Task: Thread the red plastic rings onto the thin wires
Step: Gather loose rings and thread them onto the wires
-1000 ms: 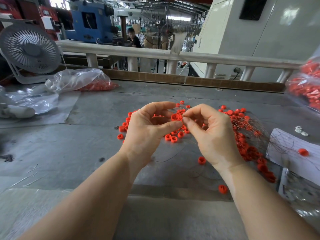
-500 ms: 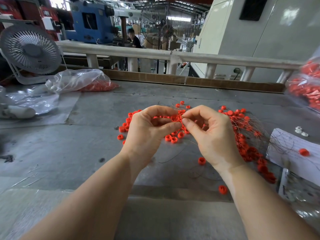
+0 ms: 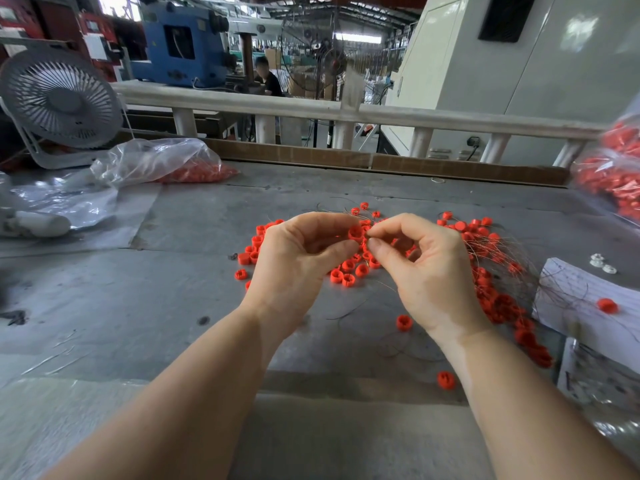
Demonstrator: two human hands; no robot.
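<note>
My left hand [image 3: 298, 258] pinches a red plastic ring [image 3: 355, 233] between thumb and fingertips above the grey table [image 3: 138, 306]. My right hand [image 3: 426, 268] pinches a thin wire, barely visible, right beside that ring, thumb and forefinger tips together. Several loose red rings [image 3: 346, 277] lie scattered on the table beneath and behind both hands. A bundle of thin wires carrying threaded rings [image 3: 498, 306] lies to the right of my right hand.
A plastic bag of red rings [image 3: 166, 164] lies at the back left near a white fan [image 3: 59, 102]. Another bag of rings [image 3: 613, 174] sits at the right edge. White paper [image 3: 585, 303] lies at the right. A railing [image 3: 311, 109] bounds the table's far side.
Both hands have stayed close together over the ring pile. The fingertips shifted slightly as the ring and wire end were brought together.
</note>
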